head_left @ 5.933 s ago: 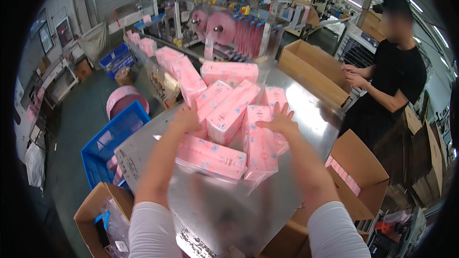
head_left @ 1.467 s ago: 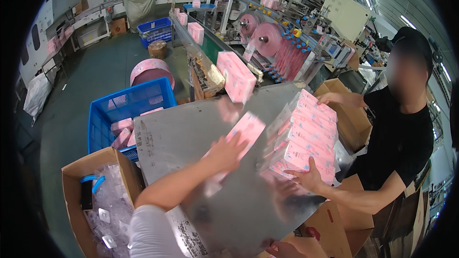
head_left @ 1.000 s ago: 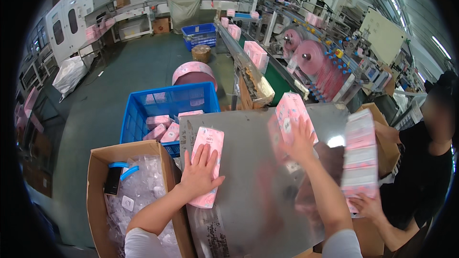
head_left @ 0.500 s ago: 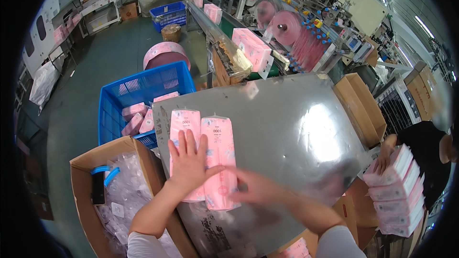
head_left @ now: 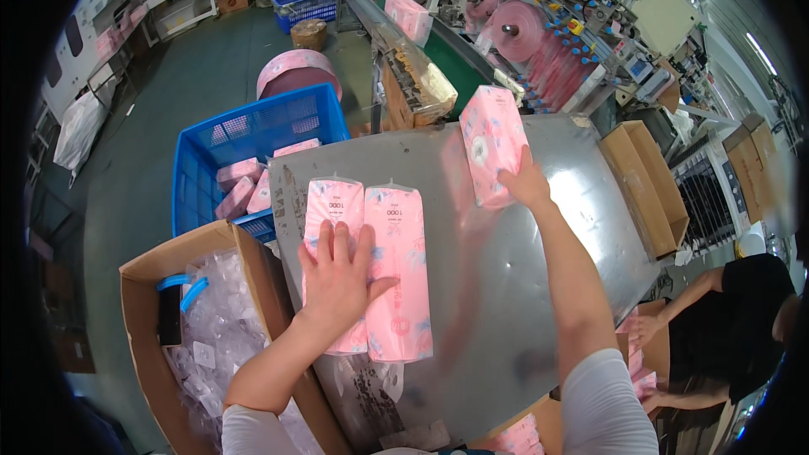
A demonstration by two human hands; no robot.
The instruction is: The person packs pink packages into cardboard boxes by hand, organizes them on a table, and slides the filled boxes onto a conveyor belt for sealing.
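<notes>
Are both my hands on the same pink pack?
No, your left hand lies on paired packs, while your right hand holds another pack.

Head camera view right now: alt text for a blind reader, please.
A person's left hand rests on two pink packs side by side on a metal table while the right hand holds a third pack near a conveyor. A blue crate and cardboard box stand left; a co-worker is at right.

On the table (head_left: 497, 320), two pink packs (head_left: 399, 270) are blocking the left, another pack (head_left: 491, 131) the far middle; near centre is lying open.
</notes>
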